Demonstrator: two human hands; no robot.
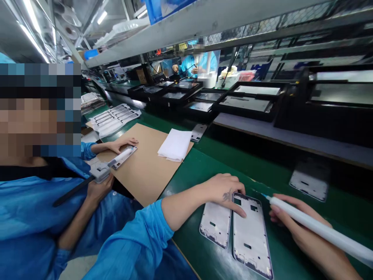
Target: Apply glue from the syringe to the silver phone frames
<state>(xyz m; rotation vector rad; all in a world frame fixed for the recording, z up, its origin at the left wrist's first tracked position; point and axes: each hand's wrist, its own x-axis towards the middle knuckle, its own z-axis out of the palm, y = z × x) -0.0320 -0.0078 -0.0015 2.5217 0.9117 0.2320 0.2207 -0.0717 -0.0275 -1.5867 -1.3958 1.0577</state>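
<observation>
Silver phone frames, two in number, lie side by side and almost touching on our green surface (210, 171): the right frame (251, 237) and the left frame (215, 224). Our left hand (224, 196) is open and grips nothing, its fingers (240, 210) spread over the top of the right frame. Our right hand (303, 229) is curled around a white pen-shaped applicator (320, 229), whose thin blue tip sits near the right frame's upper corner.

Also entered: a third frame (310, 182), farther along the surface, and a fourth (198, 132) beside a cardboard sheet (145, 163). A white cloth (175, 144) lies on the cardboard. To our left, a co-worker in a blue sleeve (87, 151) steadies a frame (124, 157) with one hand (122, 144) and holds a grey tool (100, 171) in the other (99, 190). Black trays (244, 103) stand in a row beyond.
</observation>
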